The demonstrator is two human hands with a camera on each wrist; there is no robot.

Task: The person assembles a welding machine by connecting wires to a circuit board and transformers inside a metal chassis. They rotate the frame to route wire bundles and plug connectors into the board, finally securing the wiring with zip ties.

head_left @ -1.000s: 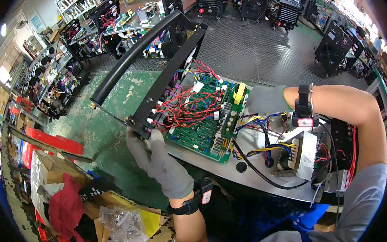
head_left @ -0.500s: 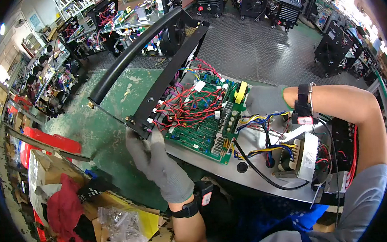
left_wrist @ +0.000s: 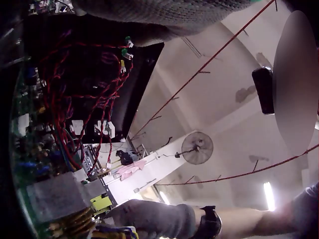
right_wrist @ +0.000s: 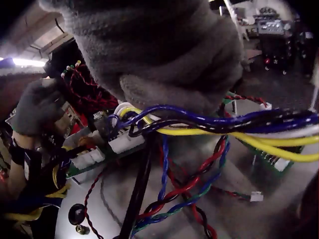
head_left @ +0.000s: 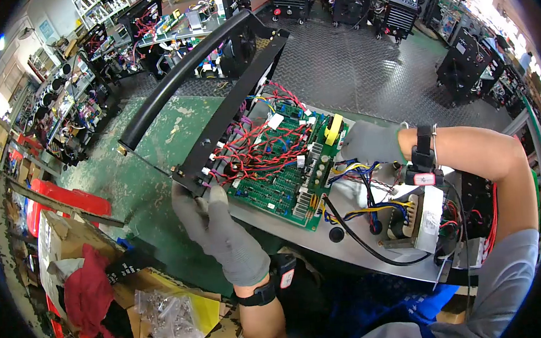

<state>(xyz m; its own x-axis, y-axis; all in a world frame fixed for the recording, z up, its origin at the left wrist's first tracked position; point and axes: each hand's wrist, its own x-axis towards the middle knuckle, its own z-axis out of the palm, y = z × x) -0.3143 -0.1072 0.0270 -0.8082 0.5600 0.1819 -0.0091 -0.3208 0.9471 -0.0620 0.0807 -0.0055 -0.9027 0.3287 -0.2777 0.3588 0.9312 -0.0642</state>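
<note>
In the head view, the gloved left hand (head_left: 228,240) grips the near lower corner of a black panel (head_left: 233,112) with a tubular handle (head_left: 172,82), thumb on the board side. The panel stands tilted at the left end of a green circuit board (head_left: 266,194), joined to it by red twisted wires (head_left: 263,151). At the board's right edge, beside a yellow component (head_left: 334,130), the gloved right hand (head_left: 371,143) is curled, its fingertips hidden. The right wrist view shows this right hand (right_wrist: 164,55) over blue, black and yellow wires (right_wrist: 199,124) and white connectors (right_wrist: 124,142).
A metal base plate (head_left: 287,236) carries the board and a transformer (head_left: 419,219). A loose black cable (head_left: 362,247) curves across it. At lower left are a cardboard box (head_left: 70,234), a red cloth (head_left: 88,279) and a bag of small parts (head_left: 168,318). Black machines (head_left: 291,0) stand behind.
The head view has shifted slightly. The panel's near corner and the left hand appear a little farther left and lower; both hands keep their places on the assembly.
</note>
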